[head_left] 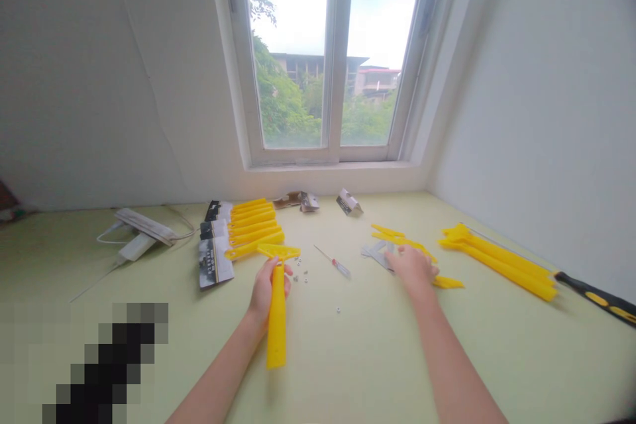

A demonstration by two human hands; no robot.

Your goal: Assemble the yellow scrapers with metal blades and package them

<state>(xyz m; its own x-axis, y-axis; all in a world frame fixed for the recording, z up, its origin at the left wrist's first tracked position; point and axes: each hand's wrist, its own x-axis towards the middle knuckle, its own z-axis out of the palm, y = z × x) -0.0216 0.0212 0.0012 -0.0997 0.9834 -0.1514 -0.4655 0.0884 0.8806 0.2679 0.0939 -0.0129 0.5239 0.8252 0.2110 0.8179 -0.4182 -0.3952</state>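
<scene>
Setting: pale green desktop (pixel 348 371) below a window (pixel 322 53).
Ordered group: yellow plastic scrapers (pixel 253 225) lined up beside printed card packets (pixel 216 258).
Loose group: long yellow bars (pixel 497 264) at right, not lined up with the row.
Left hand (pixel 265 288): fingers wrapped round a yellow T-shaped scraper (pixel 276 318), held just left of centre.
Right hand (pixel 412 266): fingers close together, resting over yellow pieces (pixel 397 240) and grey metal blades (pixel 376 255); any pinch hidden.
Smallest items: small screws (pixel 299 275) scattered near a slim screwdriver (pixel 334 262).

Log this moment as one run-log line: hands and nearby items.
left hand: grips yellow T-shaped part | right hand: on yellow parts | between hands: screws, screwdriver
</scene>
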